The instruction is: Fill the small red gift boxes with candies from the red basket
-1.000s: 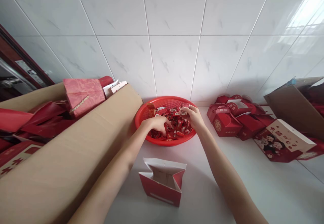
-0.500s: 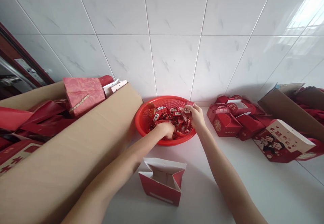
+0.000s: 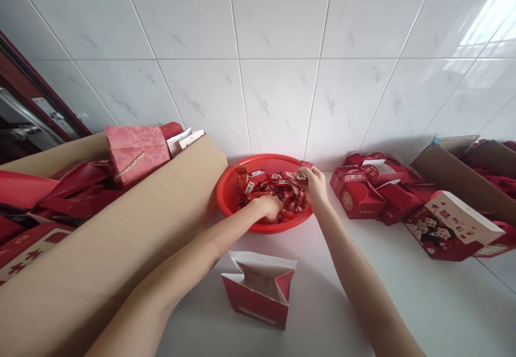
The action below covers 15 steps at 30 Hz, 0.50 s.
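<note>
A red plastic basket with a perforated wall stands against the tiles, filled with small red wrapped candies. My left hand reaches down into the candies at the basket's front; its fingers are curled and their tips hidden, so what they hold does not show. At the right rim, my right hand pinches a red wrapped candy between thumb and fingers. In front of the basket stands a red paper gift box, its top open and its inside white.
A large cardboard carton full of red gift packaging stands at the left. Several folded red boxes sit on the right, beside a red and cream printed box and another carton. White tiles rise behind.
My left hand has shifted slightly to the right among the candies. My right hand stays by the rim with its candy, and the gift box has not moved.
</note>
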Each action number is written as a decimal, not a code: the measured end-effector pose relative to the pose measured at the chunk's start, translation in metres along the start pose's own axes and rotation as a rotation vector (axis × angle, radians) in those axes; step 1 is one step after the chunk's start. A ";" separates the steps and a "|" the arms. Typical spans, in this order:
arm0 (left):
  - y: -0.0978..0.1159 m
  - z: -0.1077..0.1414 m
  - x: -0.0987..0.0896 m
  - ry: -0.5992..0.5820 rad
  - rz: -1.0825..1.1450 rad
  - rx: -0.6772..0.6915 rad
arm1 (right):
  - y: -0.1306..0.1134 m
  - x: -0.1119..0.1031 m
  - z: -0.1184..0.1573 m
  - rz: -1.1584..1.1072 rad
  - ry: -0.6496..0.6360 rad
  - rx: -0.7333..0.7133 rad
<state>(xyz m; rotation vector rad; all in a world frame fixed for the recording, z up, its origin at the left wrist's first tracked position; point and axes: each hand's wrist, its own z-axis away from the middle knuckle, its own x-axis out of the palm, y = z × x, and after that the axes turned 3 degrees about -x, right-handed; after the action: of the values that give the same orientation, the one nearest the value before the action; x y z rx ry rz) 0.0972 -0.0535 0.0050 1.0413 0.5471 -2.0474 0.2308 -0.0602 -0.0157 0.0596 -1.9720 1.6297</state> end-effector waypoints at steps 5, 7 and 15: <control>-0.011 -0.002 0.002 0.003 0.230 0.055 | -0.001 0.001 0.000 -0.008 0.007 0.005; -0.013 -0.003 0.003 0.030 0.273 0.095 | -0.001 0.002 0.000 -0.001 0.007 0.002; -0.020 -0.008 0.001 0.200 0.359 0.235 | 0.000 0.000 -0.001 0.015 0.024 -0.007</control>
<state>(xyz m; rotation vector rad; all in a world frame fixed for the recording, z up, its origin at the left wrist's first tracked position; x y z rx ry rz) 0.0850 -0.0362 0.0006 1.3845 0.1987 -1.7269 0.2314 -0.0592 -0.0157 0.0228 -1.9637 1.6256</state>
